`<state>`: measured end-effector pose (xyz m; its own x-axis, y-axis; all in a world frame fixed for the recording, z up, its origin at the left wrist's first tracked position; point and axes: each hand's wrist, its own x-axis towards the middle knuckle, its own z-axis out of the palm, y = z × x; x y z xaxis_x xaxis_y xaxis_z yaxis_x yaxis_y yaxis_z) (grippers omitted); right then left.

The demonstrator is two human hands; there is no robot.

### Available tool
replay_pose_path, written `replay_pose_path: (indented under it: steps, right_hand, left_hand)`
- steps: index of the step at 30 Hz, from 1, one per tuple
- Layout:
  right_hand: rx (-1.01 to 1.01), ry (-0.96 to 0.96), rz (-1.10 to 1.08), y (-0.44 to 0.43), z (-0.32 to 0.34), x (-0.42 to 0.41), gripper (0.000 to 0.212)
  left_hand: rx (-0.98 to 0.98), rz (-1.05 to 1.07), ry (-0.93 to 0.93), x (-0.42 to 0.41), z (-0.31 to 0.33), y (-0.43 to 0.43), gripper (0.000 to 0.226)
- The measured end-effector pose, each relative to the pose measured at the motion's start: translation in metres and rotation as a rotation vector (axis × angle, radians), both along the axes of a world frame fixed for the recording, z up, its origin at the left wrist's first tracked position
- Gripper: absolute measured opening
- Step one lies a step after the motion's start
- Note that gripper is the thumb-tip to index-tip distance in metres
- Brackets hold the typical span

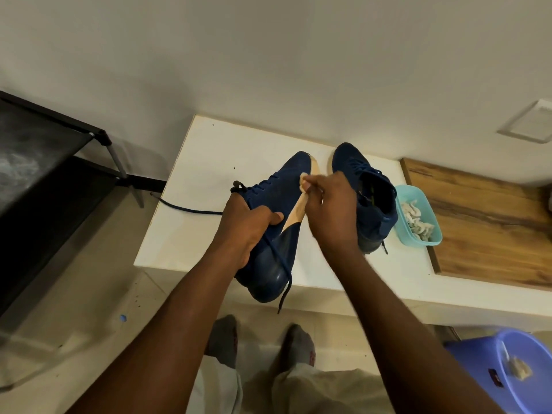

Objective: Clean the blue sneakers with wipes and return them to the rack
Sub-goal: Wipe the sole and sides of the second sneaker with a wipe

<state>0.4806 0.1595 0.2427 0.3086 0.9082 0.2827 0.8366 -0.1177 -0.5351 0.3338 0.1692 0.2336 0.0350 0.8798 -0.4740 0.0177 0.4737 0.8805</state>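
Note:
My left hand (246, 227) grips one blue sneaker (276, 210) by its collar and holds it tilted on its side over the white table (191, 186), toe pointing away. Its pale sole edge faces right, and its dark lace hangs loose. My right hand (331, 209) pinches a small white wipe (304, 183) against that sole edge. The second blue sneaker (370, 198) stands upright on the table just right of my right hand, partly hidden by it.
A teal tub (434, 237) holding wipes sits on a wooden board (493, 234) at the right. A black shoe rack (59, 162) stands on the left. A blue-violet bucket (513, 380) with a used wipe is at the lower right. My socked feet are below.

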Motion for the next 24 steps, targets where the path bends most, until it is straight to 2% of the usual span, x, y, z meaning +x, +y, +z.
replay_pose_path:
  steps: [3, 6, 10, 14, 17, 24]
  right_hand:
    - [0.019, -0.005, 0.089, -0.043, -0.014, -0.017, 0.022]
    - [0.003, 0.027, 0.103, -0.048, -0.018, -0.016, 0.021]
    - [0.054, 0.013, 0.062, -0.022, -0.01, -0.006, 0.021]
    - [0.066, 0.084, -0.07, 0.033, 0.002, 0.013, 0.024]
    - [-0.06, 0.072, -0.083, 0.076, 0.016, 0.029, 0.022]
    - [-0.362, -0.23, 0.153, 0.125, 0.025, 0.037, 0.025]
  left_hand:
    - [-0.028, 0.02, -0.007, -0.002, 0.001, 0.002, 0.039]
    - [-0.049, 0.018, -0.003, -0.002, 0.001, 0.002, 0.044]
    - [-0.032, 0.012, -0.016, -0.003, 0.001, 0.001, 0.039]
    - [-0.023, -0.008, -0.018, -0.002, -0.002, 0.002, 0.037]
    - [-0.019, -0.016, -0.022, 0.0, -0.004, 0.002, 0.041]
    - [-0.022, 0.005, -0.017, -0.002, -0.004, 0.002, 0.038]
